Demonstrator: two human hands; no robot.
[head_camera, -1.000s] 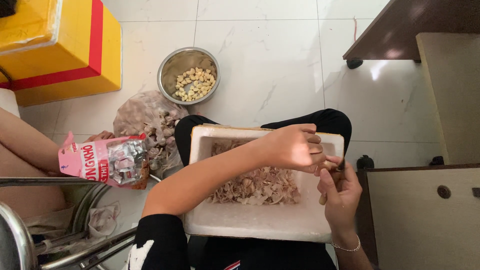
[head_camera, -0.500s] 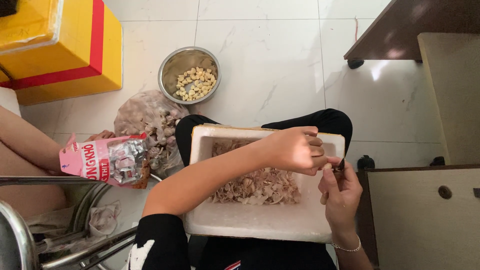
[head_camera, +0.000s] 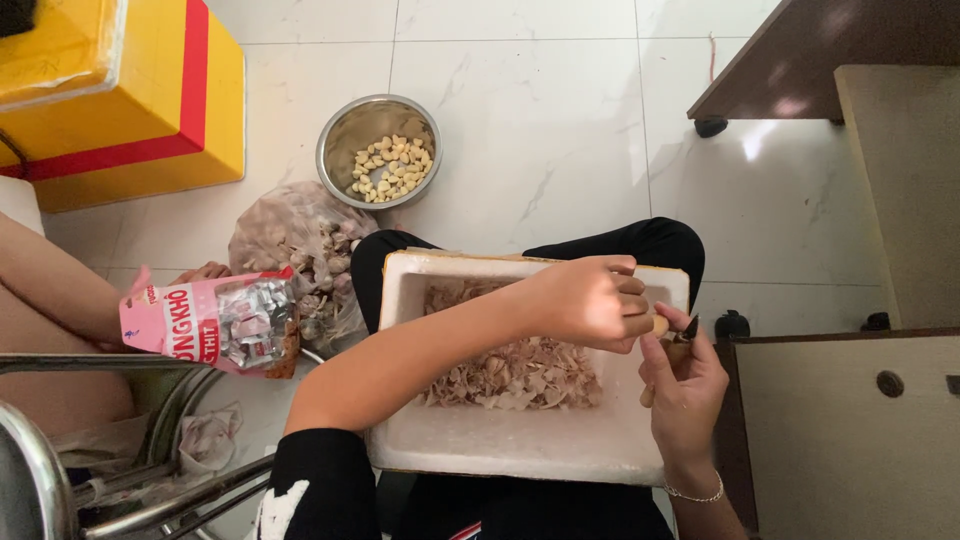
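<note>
A: Status of the hands?

B: Left hand (head_camera: 590, 300) fingers pinch a garlic clove (head_camera: 659, 325) over the right edge of the white tray (head_camera: 520, 455). Right hand (head_camera: 685, 385) fingers grip a small knife (head_camera: 690, 328) against the clove.

A: Step in hand?

B: Judged: peeling. Skins (head_camera: 515, 370) lie in the tray; peeled cloves sit in the far steel bowl (head_camera: 380, 150) on the floor. The next move calls for a shallow blade angle.

Place: a home floor used for kitchen work
Floor: white marble-look floor tiles (head_camera: 560, 120)
Furniture: dark wooden table on castors (head_camera: 800, 60)
Food: round steel bowl of peeled garlic cloves (head_camera: 380, 150)
</note>
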